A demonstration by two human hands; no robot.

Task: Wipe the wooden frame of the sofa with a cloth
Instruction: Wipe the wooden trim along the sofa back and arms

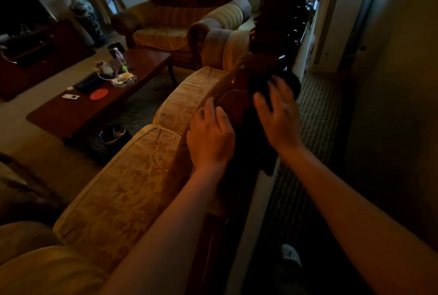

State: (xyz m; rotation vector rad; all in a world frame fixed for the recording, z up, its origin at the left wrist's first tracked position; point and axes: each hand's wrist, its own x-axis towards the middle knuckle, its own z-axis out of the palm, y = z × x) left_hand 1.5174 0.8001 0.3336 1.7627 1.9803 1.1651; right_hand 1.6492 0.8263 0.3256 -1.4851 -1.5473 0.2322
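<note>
The sofa's dark carved wooden frame (279, 24) runs along the top of its back, from the centre of the view up to a tall crest. A dark cloth (258, 143) is draped over the frame's top rail. My right hand (277, 114) lies on the cloth with fingers spread and straight, pressing it against the wood. My left hand (211, 136) rests on the frame beside the cloth, next to the yellow patterned back cushion (132, 181), fingers loosely bent. The rail under the cloth is hidden.
A low wooden coffee table (99, 95) with small items stands to the left on the carpet, a round bin (112, 133) beside it. An armchair (175, 24) stands at the back. Patterned carpet (315, 114) and a wall lie behind the sofa on the right.
</note>
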